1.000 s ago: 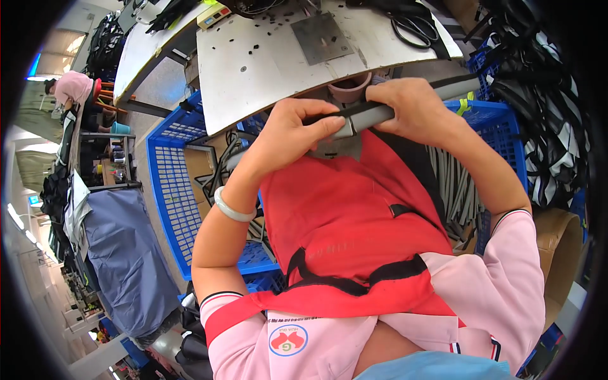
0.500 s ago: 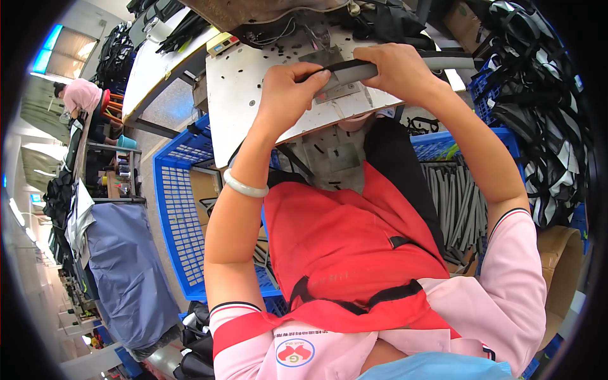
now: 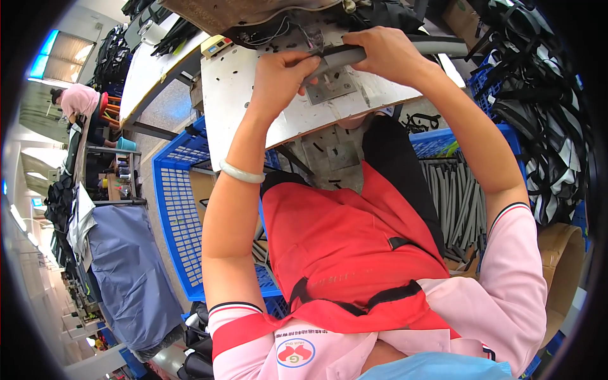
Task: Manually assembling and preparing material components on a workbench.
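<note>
A long grey padded tube (image 3: 441,47) with a black strip along its far edge lies across both hands above the white worktable. My left hand (image 3: 277,81) pinches its left end between thumb and fingers, close beside the metal foot area (image 3: 315,41) of a sewing machine. My right hand (image 3: 391,56) is wrapped over the tube further right, and the rest of it sticks out past that hand. Under the tube, a metal plate (image 3: 330,88) is set into the tabletop. The contact between tube and machine needle is too small to make out.
The brown machine body (image 3: 234,14) overhangs the table's far side. Small black scraps dot the white tabletop (image 3: 225,114). Blue crates (image 3: 180,215) stand on both sides of my legs; the right one holds several grey tubes (image 3: 451,202). Black straps (image 3: 538,107) hang at right. A person (image 3: 79,101) bends over at far left.
Both hands have moved a little away from me and slightly left, carrying the tube nearer the machine's foot. More of the metal plate now shows below it.
</note>
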`<state>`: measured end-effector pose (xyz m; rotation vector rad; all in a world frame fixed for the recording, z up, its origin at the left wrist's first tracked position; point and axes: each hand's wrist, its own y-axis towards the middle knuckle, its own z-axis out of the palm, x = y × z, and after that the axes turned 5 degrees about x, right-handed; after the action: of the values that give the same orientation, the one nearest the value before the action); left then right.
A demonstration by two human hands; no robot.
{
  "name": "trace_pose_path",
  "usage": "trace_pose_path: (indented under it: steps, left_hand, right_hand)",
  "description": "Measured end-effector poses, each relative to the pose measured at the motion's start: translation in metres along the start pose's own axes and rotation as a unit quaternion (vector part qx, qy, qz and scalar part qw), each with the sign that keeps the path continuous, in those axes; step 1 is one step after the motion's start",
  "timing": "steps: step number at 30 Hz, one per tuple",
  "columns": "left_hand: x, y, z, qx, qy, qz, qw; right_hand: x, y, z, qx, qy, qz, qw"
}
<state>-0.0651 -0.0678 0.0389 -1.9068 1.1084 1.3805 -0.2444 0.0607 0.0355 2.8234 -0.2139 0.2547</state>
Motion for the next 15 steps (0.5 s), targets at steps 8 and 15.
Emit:
trace_pose_path:
  steps: [8,15]
  left_hand:
    - [0.022,0.008,-0.013,-0.094,-0.105,-0.005,0.99]
    - [-0.006,-0.039,0.05,0.086,0.172,0.104,0.976]
  right_hand:
    - [-0.015,0.002,0.002,-0.085,0.022,0.061,0.994]
    - [0.135,-0.094,0.061,-0.083,-0.001,-0.366,0.927]
